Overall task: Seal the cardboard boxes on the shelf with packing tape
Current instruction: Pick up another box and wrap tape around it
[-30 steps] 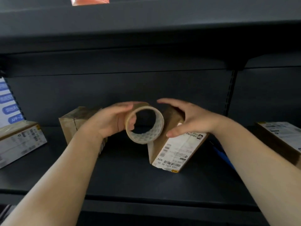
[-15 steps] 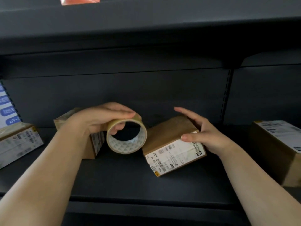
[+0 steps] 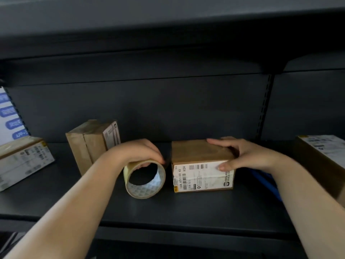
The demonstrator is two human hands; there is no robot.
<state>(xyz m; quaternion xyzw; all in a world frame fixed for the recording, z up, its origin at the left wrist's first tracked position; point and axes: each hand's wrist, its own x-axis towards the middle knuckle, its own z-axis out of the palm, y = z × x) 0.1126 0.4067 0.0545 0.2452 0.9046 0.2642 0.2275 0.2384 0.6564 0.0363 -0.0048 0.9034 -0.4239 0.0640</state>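
Box [image 3: 202,165] under right hand [image 3: 248,157] — left hand [image 3: 139,152] gripping tape roll [image 3: 145,179], neighbour box [image 3: 93,143] beside.

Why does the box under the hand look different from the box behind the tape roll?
The box under the right hand lies flat, its white label facing forward; the box behind the tape roll stands on end, its label on the side. The right hand holds the flat box; no hand touches the standing one. Both are brown cardboard on the same shelf.

Two bare forearms — no sleeves, rings or watch on either hand [image 3: 141,152].
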